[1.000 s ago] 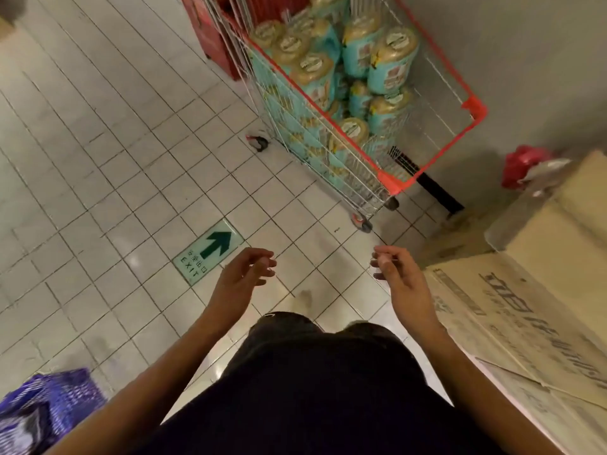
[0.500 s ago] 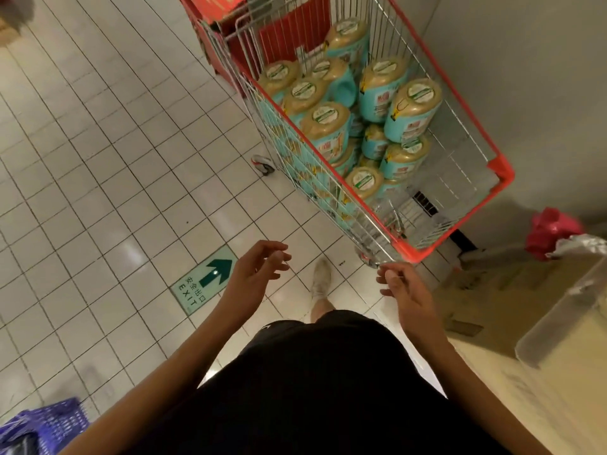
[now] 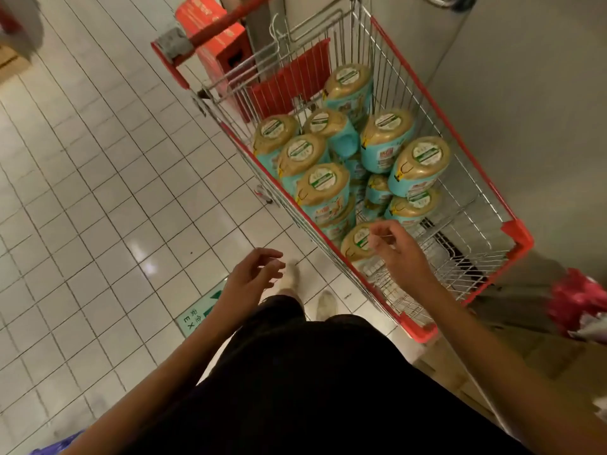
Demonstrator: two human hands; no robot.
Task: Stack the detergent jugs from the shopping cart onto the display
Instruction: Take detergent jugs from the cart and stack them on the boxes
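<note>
A wire shopping cart (image 3: pixel 512 236) with red trim stands ahead of me, against a grey wall. Several teal detergent jugs (image 3: pixel 323 188) with tan caps are piled inside it. My right hand (image 3: pixel 395 247) hovers over the cart's near end, just above the nearest jug (image 3: pixel 354 244), with loosely curled fingers that hold nothing. My left hand (image 3: pixel 251 274) hangs outside the cart's left side over the floor, fingers relaxed and empty. The display is out of view.
White floor tiles (image 3: pixel 98 208) stretch to the left, with a green exit marker (image 3: pixel 197 315) near my feet. A red box (image 3: pixel 213 37) stands beyond the cart's handle. A red bag (image 3: pixel 578 300) and cardboard lie at the right.
I have stepped toward the cart, which now fills the middle of the view. My right hand has risen over the cart's near rim above a jug; my left hand has come forward beside it.
</note>
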